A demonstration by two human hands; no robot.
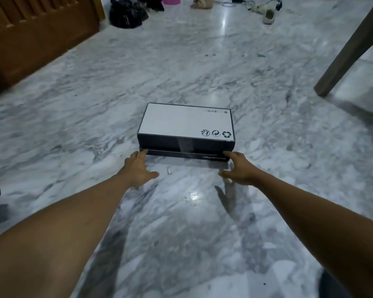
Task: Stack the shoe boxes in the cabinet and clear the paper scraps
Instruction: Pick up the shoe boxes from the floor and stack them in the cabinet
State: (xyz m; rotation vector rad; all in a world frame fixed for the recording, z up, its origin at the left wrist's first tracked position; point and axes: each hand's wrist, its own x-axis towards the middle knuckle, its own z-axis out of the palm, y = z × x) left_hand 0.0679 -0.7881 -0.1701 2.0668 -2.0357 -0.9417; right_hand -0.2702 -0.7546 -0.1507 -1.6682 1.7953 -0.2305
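A shoe box [186,123] lies upside down on the marble floor, its white base with recycling symbols facing up and its black sides showing. My left hand [138,168] reaches the near left corner of the box, fingertips touching the lower edge, thumb spread. At the near right corner is my right hand [238,168], fingers extended against the box's lower edge. Neither hand grips the box. A tiny pale paper scrap [169,171] lies on the floor between my hands.
A brown wooden cabinet [37,37] stands at the far left. A dark furniture leg [349,52] slants down at the right. A black bag [126,14], a pink basket [170,0], loose shoes [268,17] and cables lie at the back.
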